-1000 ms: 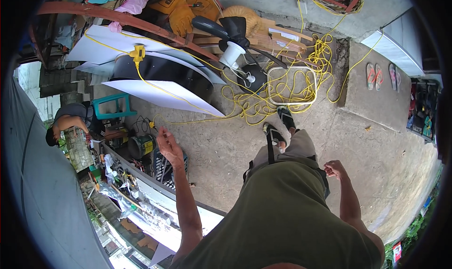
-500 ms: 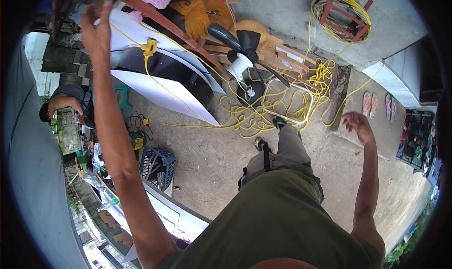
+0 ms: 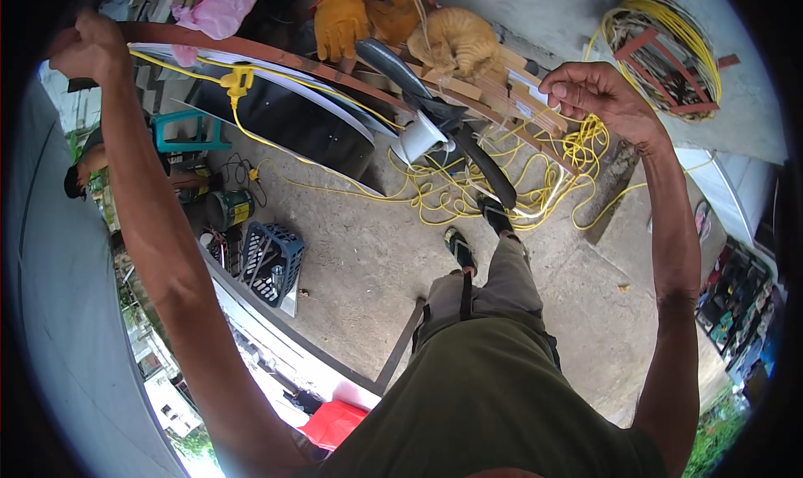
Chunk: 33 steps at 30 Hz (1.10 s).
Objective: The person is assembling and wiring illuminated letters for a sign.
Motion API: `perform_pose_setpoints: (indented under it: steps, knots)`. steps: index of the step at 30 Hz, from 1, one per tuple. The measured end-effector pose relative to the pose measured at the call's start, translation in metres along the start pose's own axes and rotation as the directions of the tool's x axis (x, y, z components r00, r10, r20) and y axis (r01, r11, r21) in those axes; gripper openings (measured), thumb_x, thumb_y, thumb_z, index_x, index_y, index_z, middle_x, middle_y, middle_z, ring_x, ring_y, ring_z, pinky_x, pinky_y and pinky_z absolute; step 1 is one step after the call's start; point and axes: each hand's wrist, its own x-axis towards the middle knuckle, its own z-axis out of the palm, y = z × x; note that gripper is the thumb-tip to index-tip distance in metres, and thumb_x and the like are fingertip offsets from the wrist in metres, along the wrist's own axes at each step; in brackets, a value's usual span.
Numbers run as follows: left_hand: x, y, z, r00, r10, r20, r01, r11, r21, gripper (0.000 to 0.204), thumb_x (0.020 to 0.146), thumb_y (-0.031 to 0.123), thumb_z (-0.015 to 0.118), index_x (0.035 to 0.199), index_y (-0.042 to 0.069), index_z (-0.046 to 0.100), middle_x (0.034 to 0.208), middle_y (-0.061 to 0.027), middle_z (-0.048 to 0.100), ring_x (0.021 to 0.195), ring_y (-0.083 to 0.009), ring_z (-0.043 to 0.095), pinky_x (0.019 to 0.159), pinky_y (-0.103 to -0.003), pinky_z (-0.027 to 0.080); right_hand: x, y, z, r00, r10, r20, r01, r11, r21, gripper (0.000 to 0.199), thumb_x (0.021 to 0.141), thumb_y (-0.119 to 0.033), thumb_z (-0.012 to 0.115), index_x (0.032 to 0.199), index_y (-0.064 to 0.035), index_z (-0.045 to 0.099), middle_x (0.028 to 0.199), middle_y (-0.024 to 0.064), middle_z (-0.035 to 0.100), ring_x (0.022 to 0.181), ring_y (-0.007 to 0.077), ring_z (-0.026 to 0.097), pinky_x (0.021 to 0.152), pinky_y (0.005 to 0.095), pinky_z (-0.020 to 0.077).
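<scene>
My left hand point(image 3: 94, 50) is closed around a red-brown bar point(image 3: 226, 39) at the far upper left. Below that bar, a yellow extension socket point(image 3: 238, 80) hangs on its yellow cord, in front of a curved black panel point(image 3: 293, 114). My right hand point(image 3: 598, 97) is raised at the right with its fingers curled together. Whether something small is pinched in it, I cannot make out. Between my hands stands a fan with black blades point(image 3: 391, 66) and a white motor housing point(image 3: 420, 140). Its lower part is partly hidden by a blade.
Tangled yellow cord point(image 3: 577, 148) lies on the floor near my feet. An orange cat point(image 3: 456, 41) curls on wooden pieces beside orange gloves point(image 3: 341, 26). A cord reel point(image 3: 661, 56) sits by the wall. A basket point(image 3: 274, 265), a teal stool point(image 3: 188, 132) and another person point(image 3: 90, 164) are left.
My right hand has risen and moved left toward the fan, its fingers curling in. My left hand has shifted outward along with the bar. The black panel shows more; its white sheet shows less.
</scene>
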Motion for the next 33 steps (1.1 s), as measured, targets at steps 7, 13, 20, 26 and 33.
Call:
perform_pose_setpoints:
  steps: [7, 13, 20, 26, 33]
  knots:
    - [-0.018, 0.035, -0.002, 0.977, 0.108, -0.185, -0.105, 0.994, 0.029, 0.032, 0.077, 0.014, 0.071, 0.063, -0.011, 0.057, 0.065, -0.0114, 0.064, 0.062, -0.0139, 0.055, 0.056, -0.037, 0.044, 0.174, -0.031, 0.011, 0.930, -0.163, 0.329, 0.193, 0.979, -0.061, 0.027, 0.103, -0.022, 0.060, 0.113, 0.0014, 0.067, 0.094, 0.0044, 0.067, 0.077, 0.0094, 0.058, 0.067, 0.0260, 0.0491]
    - [-0.020, 0.048, -0.004, 0.985, 0.022, -0.171, -0.028, 0.999, -0.037, 0.033, 0.079, 0.011, 0.071, 0.058, -0.008, 0.052, 0.058, -0.0019, 0.050, 0.058, -0.0111, 0.043, 0.053, -0.033, 0.036, 0.359, -0.011, 0.082, 0.905, -0.203, 0.373, 0.170, 0.978, 0.120, 0.035, 0.100, -0.024, 0.065, 0.123, 0.0009, 0.063, 0.105, 0.0075, 0.069, 0.091, 0.0140, 0.066, 0.078, 0.0279, 0.0555]
    - [-0.031, 0.060, -0.010, 0.987, -0.144, -0.077, 0.148, 0.988, 0.049, 0.017, 0.092, 0.023, 0.063, 0.086, 0.008, 0.056, 0.070, 0.0042, 0.046, 0.058, -0.0063, 0.036, 0.051, -0.029, 0.030, 0.531, 0.018, 0.147, 0.964, -0.122, 0.235, 0.073, 0.976, 0.207, 0.042, 0.093, -0.029, 0.072, 0.123, -0.0006, 0.063, 0.112, 0.0084, 0.069, 0.103, 0.0183, 0.066, 0.087, 0.0307, 0.0558]
    - [-0.039, 0.053, -0.016, 0.990, -0.124, -0.066, 0.127, 0.991, 0.049, 0.016, 0.092, 0.022, 0.063, 0.086, 0.008, 0.056, 0.071, 0.0033, 0.047, 0.059, -0.0072, 0.036, 0.052, -0.029, 0.030, 0.590, 0.037, 0.162, 0.968, -0.217, 0.125, 0.190, 0.962, 0.197, 0.039, 0.092, -0.027, 0.071, 0.120, -0.0003, 0.064, 0.107, 0.0090, 0.069, 0.098, 0.0192, 0.067, 0.083, 0.0309, 0.0558]
    - [-0.053, 0.036, -0.022, 0.990, -0.046, -0.134, 0.056, 0.996, 0.074, 0.016, 0.091, 0.022, 0.063, 0.088, 0.008, 0.056, 0.072, 0.0014, 0.048, 0.060, -0.0092, 0.039, 0.054, -0.030, 0.032, 0.599, 0.062, 0.155, 0.959, -0.280, 0.039, 0.277, 0.958, 0.071, 0.035, 0.091, -0.025, 0.070, 0.115, 0.0000, 0.064, 0.102, 0.0097, 0.069, 0.092, 0.0202, 0.067, 0.079, 0.0312, 0.0558]
